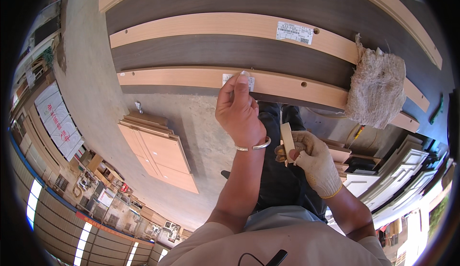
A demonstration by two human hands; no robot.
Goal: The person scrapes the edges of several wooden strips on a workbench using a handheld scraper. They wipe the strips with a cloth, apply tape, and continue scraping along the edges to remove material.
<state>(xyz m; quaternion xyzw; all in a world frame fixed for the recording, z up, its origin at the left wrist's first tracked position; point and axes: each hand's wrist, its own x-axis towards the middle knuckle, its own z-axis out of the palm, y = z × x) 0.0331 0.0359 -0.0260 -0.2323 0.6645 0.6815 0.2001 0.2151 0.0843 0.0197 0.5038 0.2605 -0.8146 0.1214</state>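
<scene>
While your right hand (pixel 316 165), in a knitted glove, holds a pale flat block (pixel 287 139) between thumb and curled fingers, your bare left hand (pixel 237 105) reaches up to the near wooden strip (pixel 177 76). The block tilts slightly from upright and sits below the edge of the counter (pixel 191 49), well apart from the strips, in front of your dark trousers (pixel 287 184). On your left hand, thumb and forefinger are pressed together at the tips, right over the white label (pixel 251 83) on that near strip; you show a whitish spot there, but I cannot tell whether you pinch anything small. A metal bangle (pixel 261 145) circles that wrist. Beyond it, the middle strip (pixel 201 25) lies across the dark counter with another label (pixel 294 32) beside a round hole. To your right, a shaggy beige pad (pixel 376 91) drapes over both strips. On the floor (pixel 206 122) to your left lies a stack of wooden panels (pixel 165 163); white panels (pixel 400 170) stand to your right.
</scene>
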